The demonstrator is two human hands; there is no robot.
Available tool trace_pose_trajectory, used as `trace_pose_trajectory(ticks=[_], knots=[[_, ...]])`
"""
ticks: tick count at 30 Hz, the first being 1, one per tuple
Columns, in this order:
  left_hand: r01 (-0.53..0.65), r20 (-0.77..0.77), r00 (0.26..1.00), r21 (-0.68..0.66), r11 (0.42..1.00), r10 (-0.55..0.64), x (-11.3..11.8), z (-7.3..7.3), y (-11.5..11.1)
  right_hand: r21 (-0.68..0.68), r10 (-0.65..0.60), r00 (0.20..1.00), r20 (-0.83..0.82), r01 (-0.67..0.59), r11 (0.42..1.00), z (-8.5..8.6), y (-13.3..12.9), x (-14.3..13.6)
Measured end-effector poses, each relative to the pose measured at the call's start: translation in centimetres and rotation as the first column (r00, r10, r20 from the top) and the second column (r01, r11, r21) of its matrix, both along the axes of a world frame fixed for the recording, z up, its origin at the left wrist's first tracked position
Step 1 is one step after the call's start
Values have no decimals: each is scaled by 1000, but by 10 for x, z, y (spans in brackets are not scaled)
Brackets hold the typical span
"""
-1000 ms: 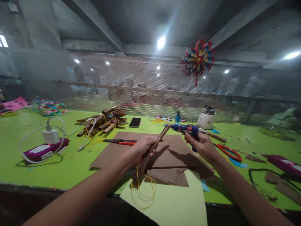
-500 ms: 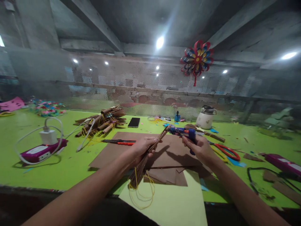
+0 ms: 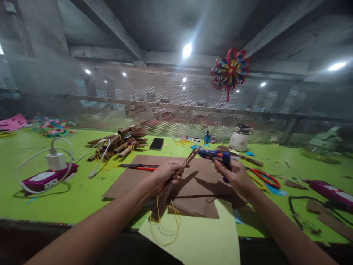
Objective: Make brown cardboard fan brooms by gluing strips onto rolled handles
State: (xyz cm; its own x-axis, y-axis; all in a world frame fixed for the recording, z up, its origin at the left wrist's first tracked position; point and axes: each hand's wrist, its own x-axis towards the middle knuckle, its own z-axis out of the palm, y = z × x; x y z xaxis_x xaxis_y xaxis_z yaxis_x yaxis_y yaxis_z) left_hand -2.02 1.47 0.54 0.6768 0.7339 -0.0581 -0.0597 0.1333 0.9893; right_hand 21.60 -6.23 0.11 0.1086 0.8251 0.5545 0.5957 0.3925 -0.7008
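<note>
My left hand [image 3: 172, 173] is closed round a folded brown paper piece [image 3: 161, 202], which slants from lower left to upper right. Yellow string [image 3: 176, 232] hangs from its lower end. In my right hand [image 3: 230, 173] is a blue glue gun [image 3: 213, 154], its nozzle at the upper tip of the folded piece; whether they touch is too small to tell. Beneath both hands lie brown paper sheets [image 3: 127, 180] and a pale yellow sheet [image 3: 204, 239].
Rolled brown pieces [image 3: 121, 143], a phone [image 3: 156, 144] and red-handled pliers [image 3: 139, 167] lie beyond my left hand. Purple power strips [image 3: 49, 178] sit at both sides. Scissors [image 3: 266, 178] and a white kettle [image 3: 239, 140] are at the right.
The glue gun has shifted very slightly to the right and down in the view. My left hand keeps its hold on the folded piece, almost unmoved.
</note>
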Motion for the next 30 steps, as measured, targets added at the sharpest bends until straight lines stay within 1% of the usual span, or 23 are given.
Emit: trace_pose_trajectory(ticks=[4,9,12,15,20,22,24,27,30], knots=[[10,15,1000,3,1000,-10,-1,-1,1,-6,18,1000,-7,-18,1000,1,-2,-3],[13,11,1000,-6,1000,-13,0,-1,1,27,-46,999,-17,46,999,2,8,6],[8,9,1000,-11,1000,-8,0,0,0,30,-49,999,-13,49,998,2,10,8],[12,6,1000,-10,1000,-12,0,-1,0,3,-19,1000,-5,19,1000,2,4,3],[14,6,1000,-11,1000,-14,-1,-2,1,-52,93,995,20,-92,994,3,-10,-11],[12,10,1000,-11,1000,-12,-1,-2,1,-54,100,994,38,-98,994,2,-10,-11],[15,13,1000,-8,1000,-15,-1,-1,1,-27,68,997,38,-67,997,1,-5,-7],[21,9,1000,-4,1000,-21,0,-1,1,14,-17,1000,-1,17,1000,1,5,3],[16,3,1000,-5,1000,-16,0,-2,0,18,-79,996,-38,79,997,2,12,10]])
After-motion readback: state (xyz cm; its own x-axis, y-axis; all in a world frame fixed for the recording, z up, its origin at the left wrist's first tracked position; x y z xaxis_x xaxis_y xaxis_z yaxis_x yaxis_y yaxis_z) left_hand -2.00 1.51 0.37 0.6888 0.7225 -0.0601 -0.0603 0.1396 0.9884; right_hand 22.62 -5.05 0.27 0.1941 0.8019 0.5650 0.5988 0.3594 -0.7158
